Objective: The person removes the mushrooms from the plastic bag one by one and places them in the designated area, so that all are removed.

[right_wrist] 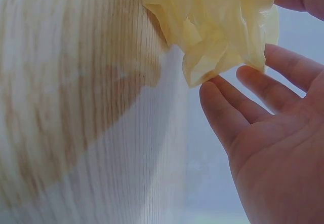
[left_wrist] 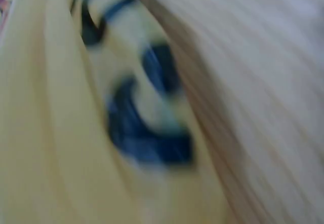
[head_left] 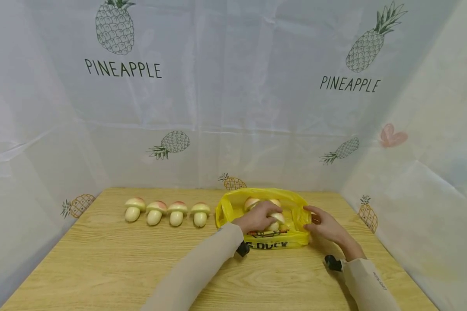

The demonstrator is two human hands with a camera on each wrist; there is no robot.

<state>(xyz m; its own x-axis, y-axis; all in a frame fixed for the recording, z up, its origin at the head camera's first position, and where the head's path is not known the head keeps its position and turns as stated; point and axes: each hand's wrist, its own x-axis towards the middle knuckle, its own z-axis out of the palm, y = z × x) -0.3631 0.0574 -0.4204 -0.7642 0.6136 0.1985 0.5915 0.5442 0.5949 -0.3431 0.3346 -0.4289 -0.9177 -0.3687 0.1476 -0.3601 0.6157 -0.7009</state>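
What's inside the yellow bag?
Toy mushrooms lie inside the yellow bag. The left hand reaches in and grips one, covering whatever lies beneath.

Left hand (head_left: 257,218) reaches forward, palm down, fingers curled over; forearm in beige sleeve runs diagonally from lower centre. Right hand (head_left: 327,226) sits further right, fingers (right_wrist: 225,115) straight and relaxed, slightly spread, thumb up, palm facing inward. Dark wrist-mounted devices on both wrists. Both arms extended.

Right hand (right_wrist: 273,148) open, fingertips (right_wrist: 210,89) touching crumpled yellow bag (right_wrist: 212,26) over wooden table (right_wrist: 76,107).
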